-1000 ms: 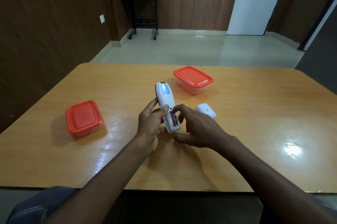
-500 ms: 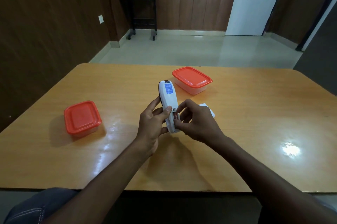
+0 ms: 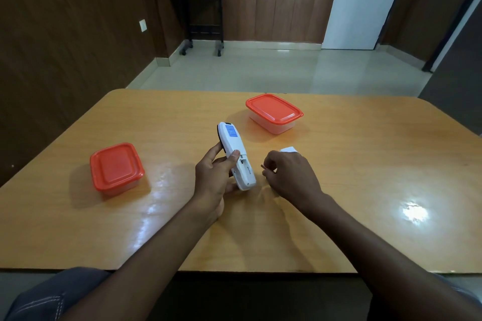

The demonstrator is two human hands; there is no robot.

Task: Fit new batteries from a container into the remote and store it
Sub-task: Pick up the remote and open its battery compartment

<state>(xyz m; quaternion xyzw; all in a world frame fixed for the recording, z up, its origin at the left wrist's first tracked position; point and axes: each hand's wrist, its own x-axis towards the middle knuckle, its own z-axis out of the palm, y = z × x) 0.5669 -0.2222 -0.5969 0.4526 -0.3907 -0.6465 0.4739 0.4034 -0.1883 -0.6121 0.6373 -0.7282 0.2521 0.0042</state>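
Note:
My left hand [image 3: 211,177] holds a white remote [image 3: 234,149] above the table, back side up, thumb on its middle. The battery bay at its near end is uncovered, and I see no battery in it. My right hand [image 3: 290,174] is just right of the remote, apart from it. Its fingers are pinched on a small battery [image 3: 262,166], of which only the tip shows. The white battery cover [image 3: 288,149] lies on the table behind my right hand, partly hidden. Two clear containers with orange lids stand shut: one at the left [image 3: 116,168], one at the far centre [image 3: 273,112].
Everything rests on a glossy wooden table [image 3: 378,164], whose near edge is at my lap. Beyond the far edge are a tiled floor, a black side table [image 3: 200,18] against the wood-panelled wall, and a white door [image 3: 365,2].
My right hand left the remote's battery bay and drew away to the right with its fingers pinched. The orange batteries seen in the bay before no longer show. The remote tilted slightly.

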